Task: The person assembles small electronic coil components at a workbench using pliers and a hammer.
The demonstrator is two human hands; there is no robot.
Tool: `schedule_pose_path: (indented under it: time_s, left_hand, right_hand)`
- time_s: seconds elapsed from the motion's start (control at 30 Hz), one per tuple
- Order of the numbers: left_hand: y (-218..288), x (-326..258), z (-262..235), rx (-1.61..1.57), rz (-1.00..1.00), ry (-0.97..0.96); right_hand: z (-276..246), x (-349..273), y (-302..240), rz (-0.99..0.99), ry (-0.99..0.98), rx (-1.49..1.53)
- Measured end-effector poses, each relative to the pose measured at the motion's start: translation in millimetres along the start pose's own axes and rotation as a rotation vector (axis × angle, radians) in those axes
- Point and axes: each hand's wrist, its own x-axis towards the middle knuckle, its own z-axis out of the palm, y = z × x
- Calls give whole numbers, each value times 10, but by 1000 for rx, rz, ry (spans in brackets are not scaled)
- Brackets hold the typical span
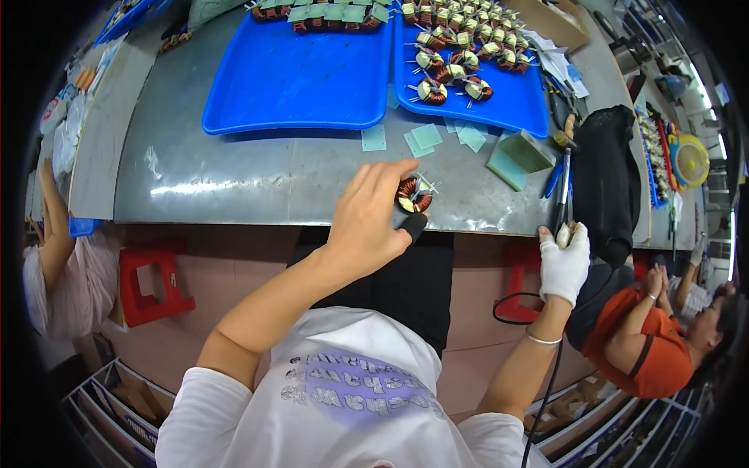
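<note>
My left hand [365, 212] grips a ring-shaped copper-wound coil [414, 196] between its fingers and thumb, at the front edge of the metal table. A black cover sits on the thumb tip. The coil has cream-coloured blocks and thin metal leads pointing up. At the right, my right hand [565, 264], in a white glove, closes around the lower end of a corded tool with a slim metal shaft [566, 183], which looks like a soldering iron. Its black cord hangs down past my forearm. Thin pale green square plates [425, 136] lie beyond the coil.
Two blue trays [300, 105] stand at the back; the right one holds several coils [431, 91], the left one coils topped with green plates. A green block [519, 158], blue-handled pliers [554, 179] and a black bag-like item [605, 179] are at right. Other people sit on both sides.
</note>
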Motion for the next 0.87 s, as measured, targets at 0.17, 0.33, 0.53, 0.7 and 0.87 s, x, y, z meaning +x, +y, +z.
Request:
schedule_pose_path:
  time_s: [0.17,0.33,0.53,0.7,0.87]
  left_hand:
    - [-37,-41,61,-24,19,85]
    - [-53,-80,73,4,-17,100]
    - [-11,-53,103,73,21,138]
    - [-24,-58,123,98,-13,119]
    - [-25,-61,136,89,-6,130]
  right_hand:
    - [203,231,348,70,-119,484]
    - [-14,-20,170,121,-50,763]
    - [-206,-829,9,-377,115,481]
    - [-303,-991,-327,-721,5,192]
    - [-280,-1134,-310,-521,151,546]
